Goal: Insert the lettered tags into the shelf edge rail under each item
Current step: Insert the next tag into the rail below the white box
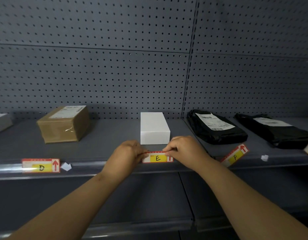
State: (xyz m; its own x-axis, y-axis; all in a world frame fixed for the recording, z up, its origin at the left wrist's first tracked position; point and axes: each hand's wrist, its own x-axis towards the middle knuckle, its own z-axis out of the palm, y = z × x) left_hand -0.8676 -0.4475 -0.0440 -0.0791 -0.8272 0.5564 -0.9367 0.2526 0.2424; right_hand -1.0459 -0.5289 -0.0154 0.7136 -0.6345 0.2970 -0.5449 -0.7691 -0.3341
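E tag [157,158]: a thin rectangular card with a red border and a yellow panel bearing a black E. It sits at the shelf's front lip, just below the white rectangular box [154,129].
Left hand [128,154]: fingers curled, pinching the card's left end.
Right hand [184,151]: fingers curled, pinching the top edge at the right end.
Clear plastic edge rail [84,166]: runs along the shelf front. I cannot tell whether the card's lower edge is seated in it.
Handling: the card looks nearly weightless, bendy and easy to crease. Best held by both ends and bowed slightly so its edges slip under the rail's lips.
D tag [40,165]: looks seated, below the brown taped cardboard box [63,124].
F tag [234,155]: lies tilted before the black plastic mailer bag [217,129].
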